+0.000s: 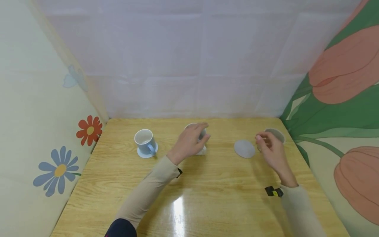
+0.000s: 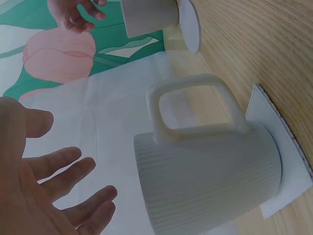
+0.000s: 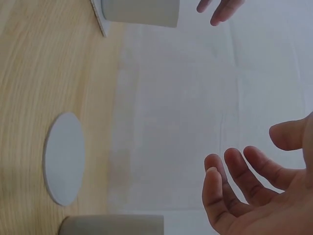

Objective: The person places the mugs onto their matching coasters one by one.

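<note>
- Left hand (image 1: pixel 189 140) is empty, fingers loose and spread beside the ribbed mug (image 2: pixel 210 181), not touching it. Biggest worry imo: a sideways swing from there could clip the rim and knock the mug over.
- Right hand (image 1: pixel 273 153) has nothing in it either, fingers relaxed and a bit bent, just beside the grey cup (image 1: pixel 277 134). From the head view they overlap, but the wrist views show a gap. A careless turn and a knuckle could catch the cup.
- Ribbed mug stands upright on a square coaster (image 2: pixel 293 171), mid-width and toward the back of the surface (image 1: pixel 225 204), handle sticking out. I'd guess a snagged handle would spin it or drag it off.
- Grey cup is upright near the right side, seemingly right on the surface. Not loads of room there, so an outward bump is the one to watch.
- Blue mug (image 1: pixel 144 142) sits upright on a pale coaster (image 1: pixel 144 155) over on the left, well apart from both hands. Low risk.
- Round coaster (image 1: pixel 244 148) is bare, near the grey cup. Thin and flat, so a nudge would probably slide it, and anything set half on its edge would wobble.
</note>
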`<state>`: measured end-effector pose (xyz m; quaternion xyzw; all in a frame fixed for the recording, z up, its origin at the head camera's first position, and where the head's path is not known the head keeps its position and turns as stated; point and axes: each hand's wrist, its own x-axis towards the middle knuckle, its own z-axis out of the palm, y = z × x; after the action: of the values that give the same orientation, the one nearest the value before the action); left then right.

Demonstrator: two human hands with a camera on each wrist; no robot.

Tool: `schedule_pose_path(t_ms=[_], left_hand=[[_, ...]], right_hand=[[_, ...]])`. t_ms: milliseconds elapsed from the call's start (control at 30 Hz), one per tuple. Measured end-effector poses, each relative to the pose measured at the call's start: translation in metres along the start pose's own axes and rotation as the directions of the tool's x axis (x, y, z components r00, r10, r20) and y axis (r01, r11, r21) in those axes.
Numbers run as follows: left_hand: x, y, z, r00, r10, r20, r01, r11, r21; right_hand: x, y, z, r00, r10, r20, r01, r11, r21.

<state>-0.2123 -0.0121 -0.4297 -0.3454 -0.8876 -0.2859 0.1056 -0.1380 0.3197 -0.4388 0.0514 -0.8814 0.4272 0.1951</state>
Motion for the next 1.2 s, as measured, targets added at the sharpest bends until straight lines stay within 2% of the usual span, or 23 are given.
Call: schedule_pose_path(t_ms=[300,467,600,800,1033,1200], left_hand=[[0.012,0.008,0.007,0.998,-0.013,0.062,0.013,1.0,0.0],[0.016,0.014,0.01,0.997,-0.023,0.079,0.023,1.0,-0.004],[0.02,0.023,0.014,0.995,-0.033,0.097,0.035,0.999,-0.021],[0.028,0.039,0.025,0.991,-0.029,0.132,0.028,1.0,0.009],[0.033,0.048,0.035,0.992,-0.004,0.127,0.002,1.0,0.012],[0.034,0.049,0.042,0.991,-0.019,0.129,0.018,1.0,0.008]], right_hand=[[0.007,0.002,-0.015,0.996,0.018,-0.088,-0.021,0.999,-0.031],[0.007,0.002,-0.022,0.995,0.023,-0.099,-0.027,0.999,-0.042],[0.005,0.006,-0.032,0.993,0.042,-0.115,-0.05,0.996,-0.071],[0.0,0.011,-0.043,0.985,0.075,-0.157,-0.086,0.994,-0.068],[-0.007,0.015,-0.047,0.976,0.092,-0.195,-0.105,0.993,-0.057],[-0.006,0.02,-0.044,0.967,0.12,-0.225,-0.133,0.99,-0.043]])
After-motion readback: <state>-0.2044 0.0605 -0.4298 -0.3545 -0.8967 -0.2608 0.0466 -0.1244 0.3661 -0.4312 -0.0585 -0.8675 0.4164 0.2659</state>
